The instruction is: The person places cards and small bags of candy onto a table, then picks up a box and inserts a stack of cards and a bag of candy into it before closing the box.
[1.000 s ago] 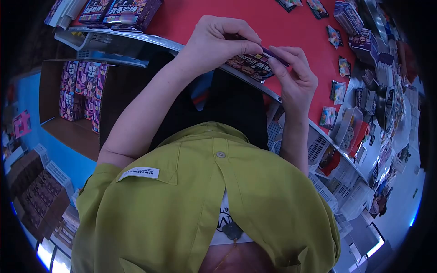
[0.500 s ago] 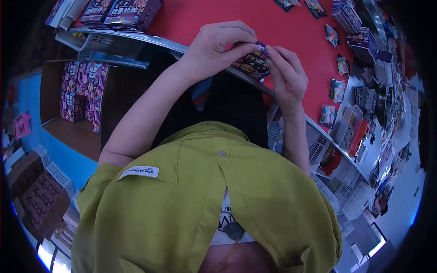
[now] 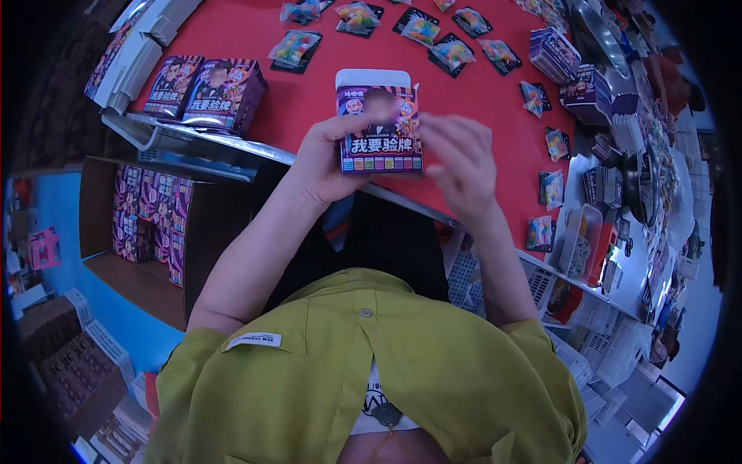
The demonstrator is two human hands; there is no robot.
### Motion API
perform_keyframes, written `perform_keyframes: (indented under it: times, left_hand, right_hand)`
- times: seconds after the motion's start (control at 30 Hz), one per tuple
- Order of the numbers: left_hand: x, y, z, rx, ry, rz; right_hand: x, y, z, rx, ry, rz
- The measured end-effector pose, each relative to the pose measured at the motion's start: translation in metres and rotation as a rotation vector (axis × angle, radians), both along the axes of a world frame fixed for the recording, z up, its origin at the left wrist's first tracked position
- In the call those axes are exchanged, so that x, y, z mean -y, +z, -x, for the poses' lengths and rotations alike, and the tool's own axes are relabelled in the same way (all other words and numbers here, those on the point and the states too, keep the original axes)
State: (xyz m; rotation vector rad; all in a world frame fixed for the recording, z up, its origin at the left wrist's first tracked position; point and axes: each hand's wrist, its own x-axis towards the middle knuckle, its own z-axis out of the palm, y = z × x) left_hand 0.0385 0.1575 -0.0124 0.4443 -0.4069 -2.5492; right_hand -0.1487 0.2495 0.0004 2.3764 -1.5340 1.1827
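Note:
A purple printed paper box (image 3: 380, 147) with large white lettering stands upright at the near edge of the red tabletop, its white top flap (image 3: 373, 78) raised. My left hand (image 3: 332, 155) grips its left side, thumb across the front and the other fingers underneath. Right beside the box's right edge is my right hand (image 3: 464, 162), fingers stretched out and blurred by motion.
Small clear packets of colourful pieces on black cards, such as one packet (image 3: 294, 48), lie around the red table (image 3: 301, 100). Finished-looking boxes (image 3: 220, 97) stand at left. A carton (image 3: 124, 278) of boxes sits below. Stacked boxes (image 3: 587, 93) and a clear tub (image 3: 580, 240) are right.
The box has turned upright to face me, its flap now showing raised. My right hand has moved off its top to its right side. The view has shifted to show more table.

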Motion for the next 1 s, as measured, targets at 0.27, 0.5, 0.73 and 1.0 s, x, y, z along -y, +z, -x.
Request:
perform_keyframes:
  times: [0.27,0.5,0.73,1.0]
  left_hand:
    - [0.003,-0.010,0.009,-0.026,-0.017,0.035]
    - [0.001,-0.009,-0.002,0.071,0.032,0.032]
    - [-0.012,-0.001,0.004,0.053,0.071,0.003]
    - [-0.018,0.000,0.005,0.126,0.119,-0.009]
  right_hand:
    - [0.148,-0.061,0.103,-0.386,-0.706,-0.338]
    - [0.080,-0.061,0.040,-0.571,-0.576,-0.387]
    - [0.049,-0.052,0.025,-0.153,-0.512,-0.570]
    - [0.061,-0.052,0.046,0.283,-0.434,-0.762]
